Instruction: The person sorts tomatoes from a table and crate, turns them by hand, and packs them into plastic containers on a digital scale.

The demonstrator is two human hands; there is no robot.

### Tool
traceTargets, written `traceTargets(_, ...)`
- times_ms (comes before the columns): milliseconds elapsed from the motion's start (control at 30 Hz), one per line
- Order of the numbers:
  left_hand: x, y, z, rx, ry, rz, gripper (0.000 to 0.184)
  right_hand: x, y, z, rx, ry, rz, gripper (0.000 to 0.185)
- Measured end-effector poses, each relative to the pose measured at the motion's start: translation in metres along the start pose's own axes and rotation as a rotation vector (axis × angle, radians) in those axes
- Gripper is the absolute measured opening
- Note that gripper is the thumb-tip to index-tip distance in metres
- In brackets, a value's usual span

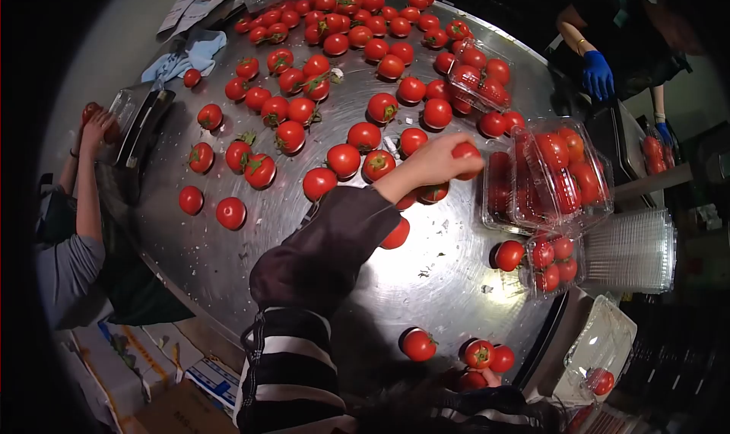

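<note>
My left hand (437,160) reaches across the metal table (433,289) with its fingers closed round a red tomato (467,159), beside the clear plastic boxes. Low in the view, my right hand (493,378) is mostly hidden by my hair and sleeve; its fingers are curled at a tomato (471,381). Just above it lie two more tomatoes, one showing its green stem (479,353). A clear clamshell box (563,172) full of tomatoes sits right of my left hand, piled against others. Below it, a smaller clear box (553,263) holds several tomatoes.
Loose tomatoes (334,45) cover the table's far side. A stack of clear plastic containers (635,251) stands at the right, above a wrapped tray (597,350). One co-worker's hand (95,126) holds a tomato at the left; another person wears blue gloves (598,75). A blue cloth (190,56) lies upper left.
</note>
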State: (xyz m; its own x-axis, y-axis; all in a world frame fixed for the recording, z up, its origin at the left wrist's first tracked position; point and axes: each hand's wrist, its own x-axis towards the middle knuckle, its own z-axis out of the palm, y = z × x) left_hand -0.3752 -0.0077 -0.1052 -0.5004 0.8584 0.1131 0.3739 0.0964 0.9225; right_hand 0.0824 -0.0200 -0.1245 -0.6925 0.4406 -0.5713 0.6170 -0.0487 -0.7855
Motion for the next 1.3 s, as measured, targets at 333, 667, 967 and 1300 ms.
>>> traceTargets(333,-0.075,0.037,-0.020,-1.551,-0.403,-0.084,0.047,0.000,0.039,0.000,0.767,0.251,0.329,0.029)
traceTargets(667,-0.123,0.128,-0.008,-0.576,0.153,0.127,0.080,-0.001,0.018,-0.006,-0.180,0.022,-0.189,0.039)
traceTargets(967,-0.132,0.131,0.003,-0.687,0.065,0.334,0.078,0.000,0.016,-0.008,-0.276,0.012,-0.218,0.040)
traceTargets(1300,-0.131,0.156,0.026,-1.019,0.050,0.231,0.070,-0.006,0.019,-0.007,-0.235,0.003,-0.257,0.042)
